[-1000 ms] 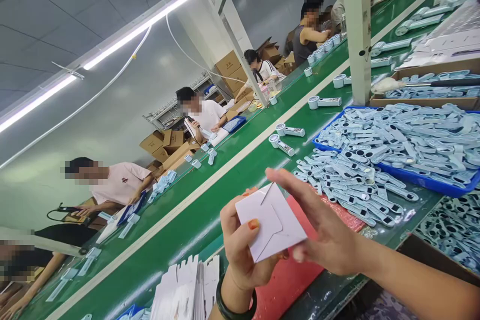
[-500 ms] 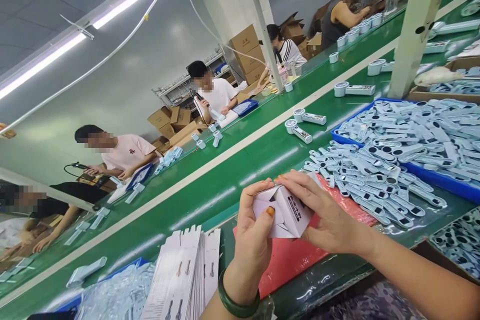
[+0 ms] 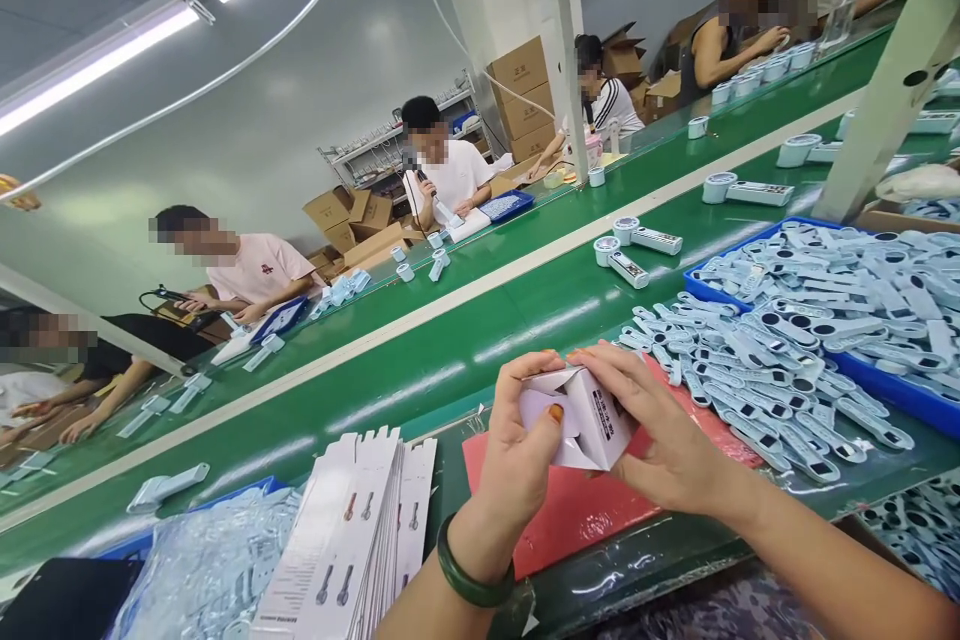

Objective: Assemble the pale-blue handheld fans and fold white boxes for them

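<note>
Between my two hands is a small white cardboard box [image 3: 596, 428] with dark print on one side, its end flaps partly folded in. My left hand [image 3: 517, 440] wraps its left side, and the thumb presses on a flap. My right hand [image 3: 660, 430] grips the box from the right, fingers over the top edge. Below the hands lies a red sheet [image 3: 577, 520]. Left of my left hand is a stack of flat printed cartons [image 3: 337, 540]. A heap of light-blue handle-shaped plastic parts [image 3: 765, 380] lies to the right of my right hand.
A green conveyor belt [image 3: 450, 330] runs across, carrying light-blue handheld units [image 3: 630, 268]. A blue tray [image 3: 885, 385] of parts stands at right, a plastic bag of parts [image 3: 217, 560] at left. A slanted post [image 3: 885, 90] rises at right. Several co-workers sit across the belt.
The view has shifted slightly. Both hands still hold the box in nearly the same way, and the left thumb stays on the flap.
</note>
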Demonstrator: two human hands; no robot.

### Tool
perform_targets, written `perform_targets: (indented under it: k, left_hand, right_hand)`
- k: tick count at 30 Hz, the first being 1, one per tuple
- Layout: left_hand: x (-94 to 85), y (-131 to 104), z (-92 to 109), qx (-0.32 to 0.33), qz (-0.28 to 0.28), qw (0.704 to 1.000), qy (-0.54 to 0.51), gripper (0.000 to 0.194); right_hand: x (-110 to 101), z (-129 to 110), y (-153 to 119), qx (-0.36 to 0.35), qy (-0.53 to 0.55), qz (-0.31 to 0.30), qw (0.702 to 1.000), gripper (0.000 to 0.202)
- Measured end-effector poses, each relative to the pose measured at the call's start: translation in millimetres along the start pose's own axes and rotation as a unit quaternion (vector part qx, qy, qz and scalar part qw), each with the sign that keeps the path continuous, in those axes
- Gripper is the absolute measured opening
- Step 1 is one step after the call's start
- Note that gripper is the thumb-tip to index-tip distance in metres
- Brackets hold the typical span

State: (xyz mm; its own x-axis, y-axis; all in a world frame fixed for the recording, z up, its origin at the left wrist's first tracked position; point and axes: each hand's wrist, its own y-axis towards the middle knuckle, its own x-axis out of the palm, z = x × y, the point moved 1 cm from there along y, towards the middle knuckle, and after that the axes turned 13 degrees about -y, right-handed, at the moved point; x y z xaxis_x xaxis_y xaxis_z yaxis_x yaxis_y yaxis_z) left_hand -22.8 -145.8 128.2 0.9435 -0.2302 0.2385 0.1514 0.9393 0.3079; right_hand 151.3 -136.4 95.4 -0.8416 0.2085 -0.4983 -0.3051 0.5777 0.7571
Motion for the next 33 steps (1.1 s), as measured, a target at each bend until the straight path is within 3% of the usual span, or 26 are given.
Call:
perform_targets:
  k: [3, 7, 10, 14, 17, 19, 21, 23, 25, 27, 29, 31, 33]
  left_hand:
    - [-2.2, 0, -3, 0.008, 0.003, 1.000, -0.010, 0.043]
    - [-4.7, 0, -2, -0.019, -0.017, 0.989, -0.143, 0.056]
    - [-4.7, 7, 1, 0.018, 0.009, 0.982, -0.188, 0.062]
    - [5.7, 15, 1, 0.067, 0.045, 0.976, -0.202, 0.067]
    - [21.6, 5, -5, 0.067, 0.040, 0.979, -0.188, 0.076]
    - [29.7, -5, -12, 0.075, 0.008, 0.987, -0.144, 0.094]
    - [28.5, -9, -17, 0.089, 0.004, 0.992, -0.084, 0.116]
    - [16.9, -4, -19, 0.096, 0.040, 0.994, -0.039, 0.121]
    - [-0.1, 6, -14, 0.125, 0.106, 0.986, -0.012, 0.108]
    - [-14.0, 13, -6, 0.192, 0.169, 0.966, 0.023, 0.101]
    - [-18.8, 14, -2, 0.247, 0.214, 0.944, 0.049, 0.101]
    - [-14.5, 11, -7, 0.241, 0.228, 0.943, 0.032, 0.102]
    - [-5.5, 8, -20, 0.196, 0.231, 0.952, -0.036, 0.098]
  right_hand:
    - [0, 2, -1, -0.005, -0.009, -0.002, 1.000, 0.079]
    - [-1, 5, -1, 0.008, -0.019, -0.008, 1.000, 0.080]
    - [3, 1, 2, 0.038, -0.011, -0.011, 0.999, 0.080]
    - [15, -12, 8, 0.059, 0.039, -0.023, 0.997, 0.096]
    - [12, -10, 16, 0.098, 0.088, 0.010, 0.991, 0.092]
    - [4, -4, 23, 0.122, 0.109, 0.050, 0.985, 0.088]
    - [-2, 1, 30, 0.114, 0.093, 0.057, 0.987, 0.083]
    - [0, -2, 30, 0.082, 0.056, 0.029, 0.995, 0.079]
    - [9, -8, 21, 0.078, 0.038, 0.010, 0.996, 0.079]
    - [27, -15, 3, 0.124, 0.045, 0.050, 0.990, 0.072]
    - [51, -18, -18, 0.181, 0.112, 0.082, 0.974, 0.054]
    - [77, -19, -31, 0.188, 0.239, 0.056, 0.951, 0.044]
    - [97, -20, -33, 0.177, 0.355, 0.006, 0.918, 0.048]
